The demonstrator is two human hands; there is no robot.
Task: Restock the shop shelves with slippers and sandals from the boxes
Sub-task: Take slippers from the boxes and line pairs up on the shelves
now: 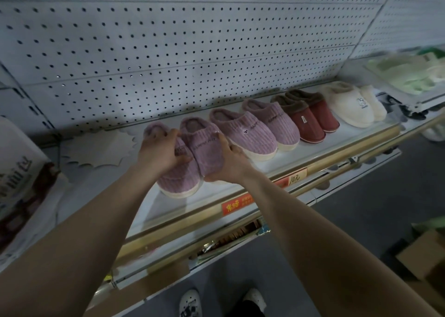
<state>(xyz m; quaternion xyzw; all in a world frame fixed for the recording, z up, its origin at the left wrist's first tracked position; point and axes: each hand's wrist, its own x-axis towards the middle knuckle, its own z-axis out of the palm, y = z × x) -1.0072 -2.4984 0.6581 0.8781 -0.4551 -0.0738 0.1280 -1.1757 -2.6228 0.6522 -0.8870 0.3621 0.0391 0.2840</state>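
A: Where's the purple pair (190, 158)?
B: On the shelf (216, 191), left hand (159, 153) and right hand (231, 160) clasping one slipper each, pressed together
A: Tricky to hold?
B: Probably light, fuzzy and squashy; grip the sides above the firmer soles

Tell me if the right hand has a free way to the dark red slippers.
Probably yes, but not now: the right hand is busy gripping a purple slipper. Nothing blocks the dark red slippers from the front.
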